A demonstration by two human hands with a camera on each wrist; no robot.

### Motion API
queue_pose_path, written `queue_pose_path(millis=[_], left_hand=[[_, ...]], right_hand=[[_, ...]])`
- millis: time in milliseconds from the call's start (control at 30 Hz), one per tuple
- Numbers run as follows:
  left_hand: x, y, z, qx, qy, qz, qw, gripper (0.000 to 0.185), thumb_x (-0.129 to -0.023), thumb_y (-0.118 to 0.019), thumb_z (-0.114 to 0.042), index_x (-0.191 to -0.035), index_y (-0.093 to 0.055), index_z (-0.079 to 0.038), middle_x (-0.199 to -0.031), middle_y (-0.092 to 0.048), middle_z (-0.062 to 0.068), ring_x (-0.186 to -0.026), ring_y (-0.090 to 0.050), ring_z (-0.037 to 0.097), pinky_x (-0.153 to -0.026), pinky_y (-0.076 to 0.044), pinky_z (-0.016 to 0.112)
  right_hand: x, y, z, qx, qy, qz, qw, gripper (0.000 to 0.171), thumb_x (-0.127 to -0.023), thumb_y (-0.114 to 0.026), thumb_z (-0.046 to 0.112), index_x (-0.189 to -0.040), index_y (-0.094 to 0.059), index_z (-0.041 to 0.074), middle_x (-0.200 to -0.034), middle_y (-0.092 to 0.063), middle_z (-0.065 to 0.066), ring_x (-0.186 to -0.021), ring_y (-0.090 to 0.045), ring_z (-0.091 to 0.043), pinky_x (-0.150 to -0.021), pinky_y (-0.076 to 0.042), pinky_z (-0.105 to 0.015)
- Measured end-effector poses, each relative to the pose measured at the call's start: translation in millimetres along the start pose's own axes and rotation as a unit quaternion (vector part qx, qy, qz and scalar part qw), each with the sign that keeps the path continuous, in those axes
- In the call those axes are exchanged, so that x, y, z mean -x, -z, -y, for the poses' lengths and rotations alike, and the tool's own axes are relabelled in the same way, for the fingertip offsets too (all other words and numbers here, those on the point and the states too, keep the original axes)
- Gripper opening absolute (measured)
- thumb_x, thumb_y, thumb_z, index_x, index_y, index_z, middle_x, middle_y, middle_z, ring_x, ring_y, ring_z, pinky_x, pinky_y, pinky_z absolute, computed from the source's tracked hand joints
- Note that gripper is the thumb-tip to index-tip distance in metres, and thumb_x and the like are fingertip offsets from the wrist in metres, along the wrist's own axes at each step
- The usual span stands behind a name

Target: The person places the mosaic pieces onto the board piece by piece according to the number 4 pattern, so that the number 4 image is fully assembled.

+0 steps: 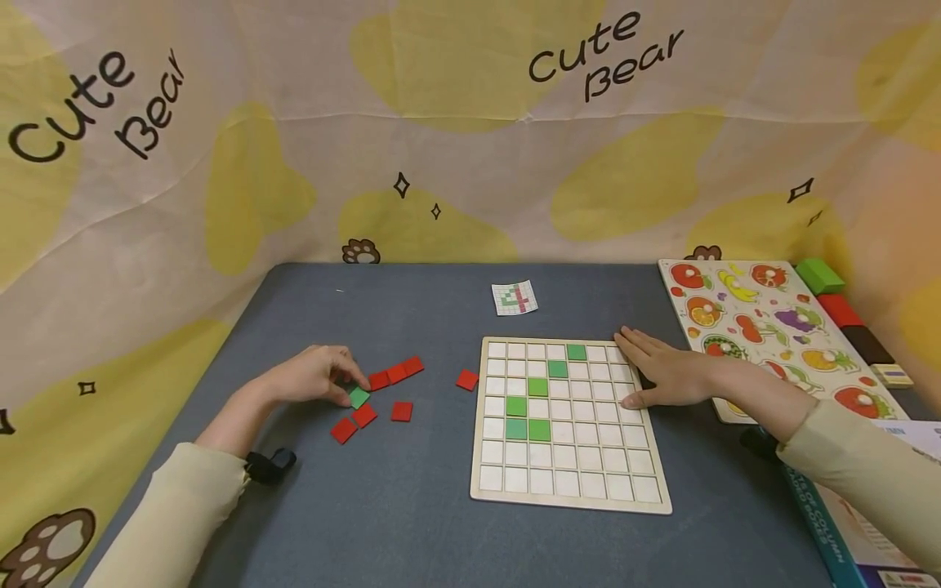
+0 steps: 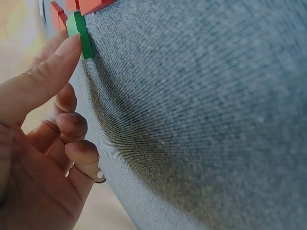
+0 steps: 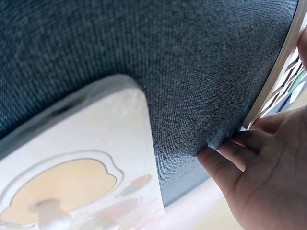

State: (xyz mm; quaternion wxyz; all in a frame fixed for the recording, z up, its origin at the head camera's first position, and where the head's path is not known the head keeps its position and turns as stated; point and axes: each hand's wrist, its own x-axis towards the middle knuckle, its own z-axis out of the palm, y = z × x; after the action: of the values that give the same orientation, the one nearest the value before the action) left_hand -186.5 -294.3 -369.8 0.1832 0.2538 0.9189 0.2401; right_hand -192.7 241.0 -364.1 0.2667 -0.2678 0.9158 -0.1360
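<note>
My left hand [image 1: 318,377] pinches a green square tile [image 1: 359,398] between thumb and fingers, among loose red tiles. In the left wrist view the green tile [image 2: 80,36] stands tilted at the thumb tip, with red tiles just behind it. A white grid board [image 1: 570,482] with a wooden frame lies right of the tiles. Several green tiles sit in its squares, one of them a green tile [image 1: 577,352] in the top row. My right hand [image 1: 665,371] rests at the board's right edge, fingers extended. In the right wrist view its fingertips touch the dark cloth beside the board's corner.
A small pattern card [image 1: 515,299] lies behind the board. One red tile [image 1: 466,380] is near the board's left side. At the right are a fruit puzzle board [image 1: 764,327], a green block [image 1: 819,276] and a box [image 1: 845,523] under my right forearm. A printed curtain hangs behind.
</note>
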Motion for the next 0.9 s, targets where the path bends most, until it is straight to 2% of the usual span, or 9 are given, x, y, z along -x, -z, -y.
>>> queue_pose_path(millis=[200,333,500,600,700,900], left_hand=[[-3.7,-0.4,-1.7,-0.006,0.01,0.0,0.9999,0.021,-0.074,-0.084,-0.012,-0.09,-0.074,-0.019,-0.089,-0.06,0.001,-0.082,-0.051,0.012,-0.07,-0.045,0.022],[-4.5,-0.6,-2.8,0.013,0.023,-0.001,0.9997,0.02,-0.074,-0.083,-0.008,-0.085,-0.068,-0.015,-0.086,-0.061,0.002,-0.075,-0.053,0.012,-0.066,-0.046,0.023],[-9.3,1.3,-11.0,0.04,0.041,-0.022,0.9981,0.012,-0.082,-0.078,-0.01,-0.084,-0.066,-0.012,-0.079,-0.069,0.0,-0.072,-0.062,0.011,-0.066,-0.049,0.023],[-18.6,0.9,-26.4,0.049,0.04,-0.055,0.9965,0.01,-0.084,-0.077,-0.014,-0.085,-0.067,-0.012,-0.079,-0.071,0.0,-0.073,-0.064,0.015,-0.066,-0.048,0.024],[-32.8,-4.5,-51.2,0.069,0.029,-0.074,0.9944,0.01,-0.084,-0.078,-0.017,-0.086,-0.069,-0.014,-0.081,-0.072,0.001,-0.073,-0.064,0.018,-0.065,-0.048,0.025],[-68.8,-32.5,-107.6,0.124,-0.016,-0.069,0.9897,0.011,-0.083,-0.079,-0.016,-0.089,-0.071,-0.013,-0.084,-0.073,0.003,-0.074,-0.067,0.016,-0.068,-0.051,0.026]], right_hand=[[1,-1,-1,0.001,-0.002,-0.005,1.0,0.11,-0.088,-0.062,0.06,-0.156,-0.006,-0.006,-0.163,0.0,-0.031,-0.15,-0.002,-0.053,-0.116,-0.015,-0.07],[0,-2,-2,0.0,0.0,-0.008,1.0,0.11,-0.088,-0.062,0.06,-0.156,-0.007,-0.006,-0.163,0.0,-0.031,-0.15,-0.002,-0.053,-0.116,-0.015,-0.07],[0,-1,-3,-0.004,0.003,-0.006,1.0,0.108,-0.089,-0.062,0.058,-0.156,-0.006,-0.005,-0.163,0.001,-0.031,-0.15,-0.001,-0.053,-0.116,-0.013,-0.071],[0,-1,-3,-0.004,0.003,-0.004,1.0,0.107,-0.089,-0.062,0.058,-0.156,-0.006,-0.005,-0.163,0.002,-0.03,-0.15,0.0,-0.053,-0.116,-0.012,-0.071],[0,-1,-4,-0.006,0.003,-0.002,1.0,0.107,-0.09,-0.061,0.057,-0.156,-0.005,-0.005,-0.164,0.003,-0.03,-0.15,0.001,-0.052,-0.116,-0.011,-0.071],[0,-2,-5,-0.006,0.0,0.0,1.0,0.108,-0.089,-0.061,0.059,-0.157,-0.004,-0.004,-0.164,0.004,-0.029,-0.15,0.002,-0.052,-0.116,-0.011,-0.071]])
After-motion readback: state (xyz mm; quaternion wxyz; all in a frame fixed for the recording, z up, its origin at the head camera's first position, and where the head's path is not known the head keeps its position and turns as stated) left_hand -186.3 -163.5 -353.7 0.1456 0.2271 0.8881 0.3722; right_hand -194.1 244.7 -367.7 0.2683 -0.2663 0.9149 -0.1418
